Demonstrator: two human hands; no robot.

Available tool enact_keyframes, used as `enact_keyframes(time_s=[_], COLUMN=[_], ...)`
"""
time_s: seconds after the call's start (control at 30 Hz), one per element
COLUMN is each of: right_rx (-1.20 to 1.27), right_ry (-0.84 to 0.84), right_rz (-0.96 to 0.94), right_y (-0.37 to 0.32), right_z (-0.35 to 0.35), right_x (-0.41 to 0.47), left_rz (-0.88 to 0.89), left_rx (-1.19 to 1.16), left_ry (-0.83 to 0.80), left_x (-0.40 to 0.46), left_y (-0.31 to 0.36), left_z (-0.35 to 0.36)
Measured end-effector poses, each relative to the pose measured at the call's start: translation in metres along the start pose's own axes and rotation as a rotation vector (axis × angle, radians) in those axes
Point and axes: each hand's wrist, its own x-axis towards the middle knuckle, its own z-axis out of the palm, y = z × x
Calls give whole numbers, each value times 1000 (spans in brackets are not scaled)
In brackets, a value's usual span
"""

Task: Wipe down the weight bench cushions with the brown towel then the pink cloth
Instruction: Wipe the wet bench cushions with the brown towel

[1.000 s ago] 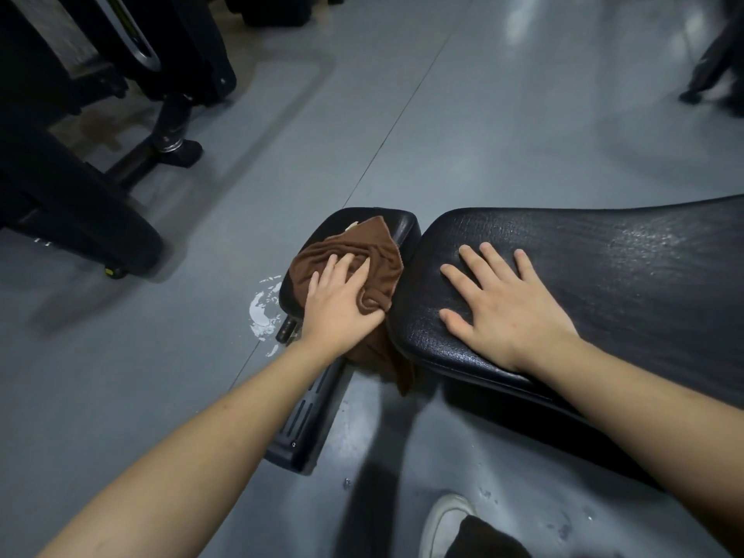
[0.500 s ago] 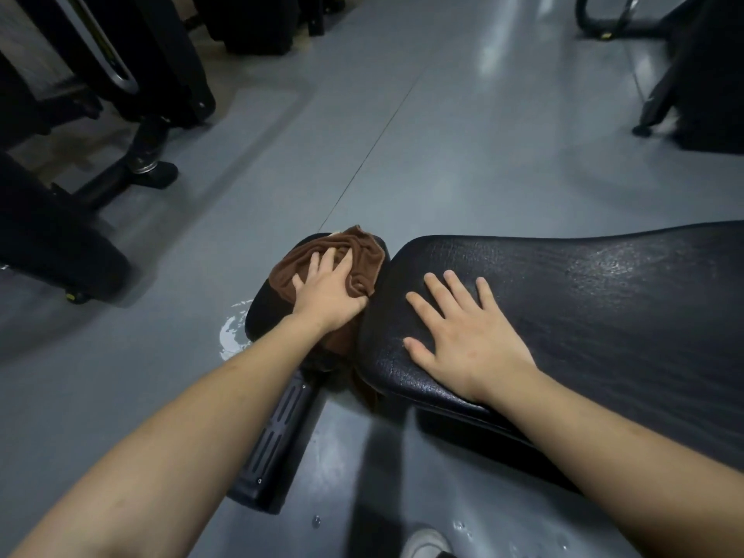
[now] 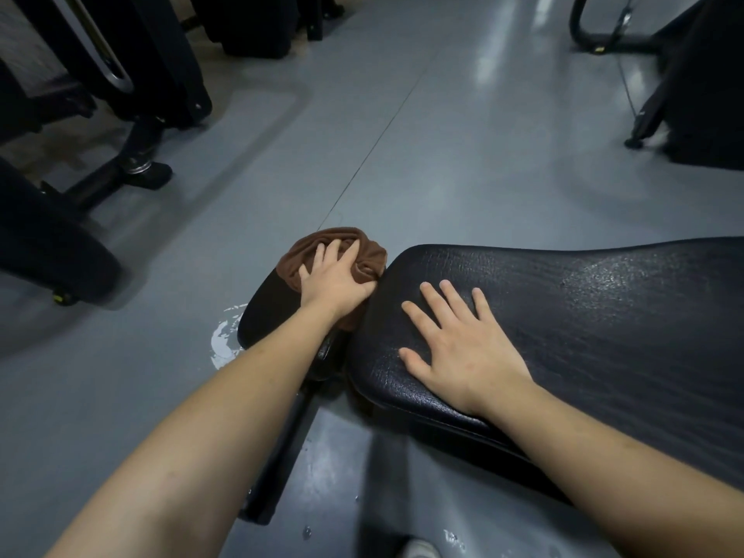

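Brown towel [image 3: 342, 245] lies bunched on the far end of the small seat cushion [image 3: 267, 312], touching the rounded end of the long back cushion [image 3: 563, 316]. Left hand [image 3: 336, 281] presses it, fingers spread and sunk into the folds. Right hand [image 3: 463, 348] rests flat on the long cushion near its end, fingers straight and apart. Grey floor [image 3: 422, 155] lies beneath, a white smear [image 3: 223, 340] beside the seat.

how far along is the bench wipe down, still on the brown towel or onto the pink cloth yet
Still on the first pass. The left hand presses the bunched brown towel on the small seat cushion, so that wipe is under way. The right hand lies flat on the long cushion, whose surface glistens as if damp, so it may already be wiped. No pink cloth is in view, so that second pass looks left to do.
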Motion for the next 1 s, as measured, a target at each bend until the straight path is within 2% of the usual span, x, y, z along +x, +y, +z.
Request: enact_keyframes(time_s=[0.5, 0.73, 1.0], right_rx=[-2, -17, -12], right_ry=[-25, -20, -16], right_rz=[6, 8, 9], right_y=[0, -1, -2], right_z=[-4, -2, -3], right_x=[-3, -2, -2], left_rz=[158, 120, 101], left_rx=[-28, -46, -31], left_ry=[70, 25, -66], left_x=[-100, -82, -15], left_y=[-61, -53, -22], left_z=[12, 8, -4])
